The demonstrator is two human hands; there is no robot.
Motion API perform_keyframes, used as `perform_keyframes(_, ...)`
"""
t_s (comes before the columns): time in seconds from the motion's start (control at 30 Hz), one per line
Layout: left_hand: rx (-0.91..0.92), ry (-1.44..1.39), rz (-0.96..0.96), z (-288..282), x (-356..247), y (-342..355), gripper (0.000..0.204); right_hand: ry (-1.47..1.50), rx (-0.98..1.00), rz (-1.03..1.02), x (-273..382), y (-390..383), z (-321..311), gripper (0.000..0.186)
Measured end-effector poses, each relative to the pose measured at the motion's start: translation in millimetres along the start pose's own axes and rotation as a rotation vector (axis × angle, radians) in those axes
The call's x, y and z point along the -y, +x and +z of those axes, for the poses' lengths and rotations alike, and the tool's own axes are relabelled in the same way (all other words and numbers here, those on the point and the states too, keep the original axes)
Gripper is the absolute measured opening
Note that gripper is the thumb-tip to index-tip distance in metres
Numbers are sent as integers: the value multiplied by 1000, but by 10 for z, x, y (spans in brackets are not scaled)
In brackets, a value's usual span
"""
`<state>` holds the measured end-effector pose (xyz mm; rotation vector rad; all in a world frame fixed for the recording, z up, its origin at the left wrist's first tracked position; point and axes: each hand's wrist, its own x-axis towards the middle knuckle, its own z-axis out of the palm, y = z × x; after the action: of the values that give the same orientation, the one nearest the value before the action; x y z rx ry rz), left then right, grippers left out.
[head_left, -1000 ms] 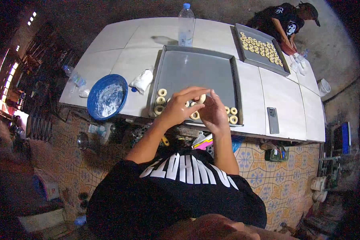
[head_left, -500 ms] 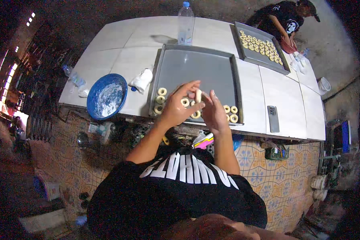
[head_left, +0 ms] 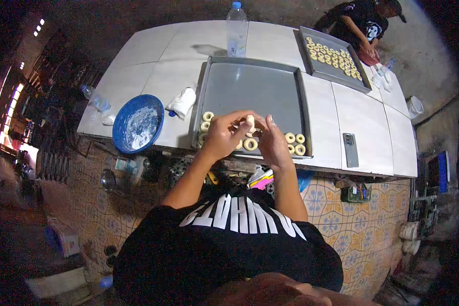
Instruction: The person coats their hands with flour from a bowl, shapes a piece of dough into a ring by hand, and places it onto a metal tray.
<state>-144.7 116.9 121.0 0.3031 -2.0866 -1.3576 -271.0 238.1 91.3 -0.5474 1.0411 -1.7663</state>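
Head view: noted pale, soft-looking dough piece [head_left: 250, 124] pinched tightly in grip of left hand [head_left: 223, 136] above rectangular grey metal tray [head_left: 257, 76], beside loosely cupped right hand [head_left: 276, 147], hold unclear; could tear if squeezed, or fall onto pale dough rings [head_left: 249, 144] below if loosened.

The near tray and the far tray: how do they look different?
The near tray is mostly bare, with dough rings showing only toward its near side; the far tray holds many more, in rows. The near tray lies beneath the left hand and right hand; the far tray sits beside a co-worker. Both are grey, rimmed and on the white table.
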Motion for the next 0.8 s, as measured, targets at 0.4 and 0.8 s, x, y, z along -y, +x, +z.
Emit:
perform_keyframes(0.4,-46,55,86,27,-156,14,64,-48,68,-95,87,-46,80,63)
perform_keyframes(0.8,1,179,169,3,-157,52,79,-29,99,-77,140,-38,37,63)
